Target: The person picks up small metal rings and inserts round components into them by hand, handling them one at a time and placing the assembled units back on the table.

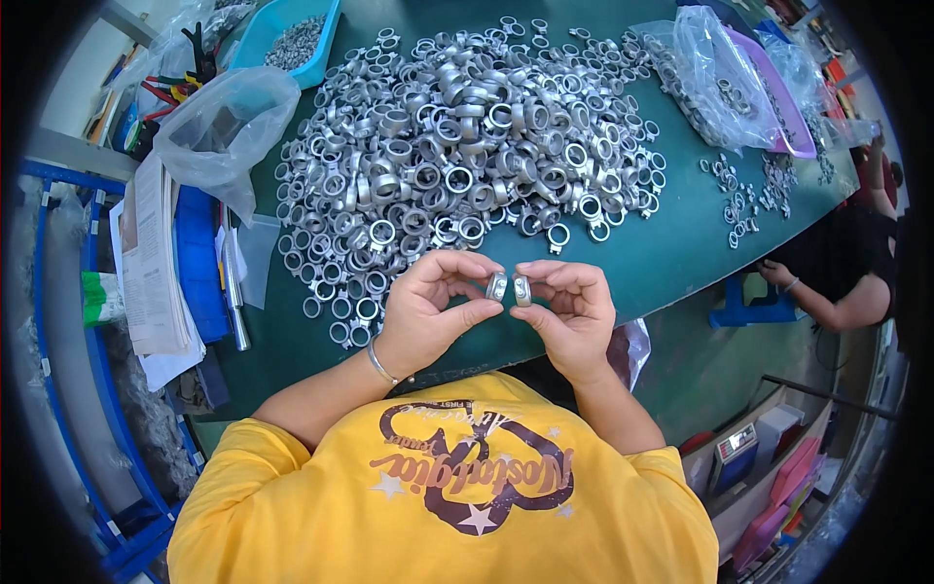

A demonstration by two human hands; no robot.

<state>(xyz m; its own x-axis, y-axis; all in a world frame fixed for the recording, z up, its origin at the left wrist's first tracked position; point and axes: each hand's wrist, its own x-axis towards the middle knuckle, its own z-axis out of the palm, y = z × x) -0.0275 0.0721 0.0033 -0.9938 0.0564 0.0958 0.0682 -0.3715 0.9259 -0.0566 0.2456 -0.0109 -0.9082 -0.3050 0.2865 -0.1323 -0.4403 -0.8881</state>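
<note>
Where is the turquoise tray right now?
The turquoise tray is at the head view's upper left, just beyond the plastic bag, beside the piled metal rings.

A green table (671, 243) is bearing a metal-ring heap (467, 146), a turquoise tray (313, 70) left of it, a purple tray (804, 143) right.

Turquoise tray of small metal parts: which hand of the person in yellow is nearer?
Left. The left hand is below and to the right of the turquoise tray in the picture; the right hand is farther right, beyond the left one.
</note>
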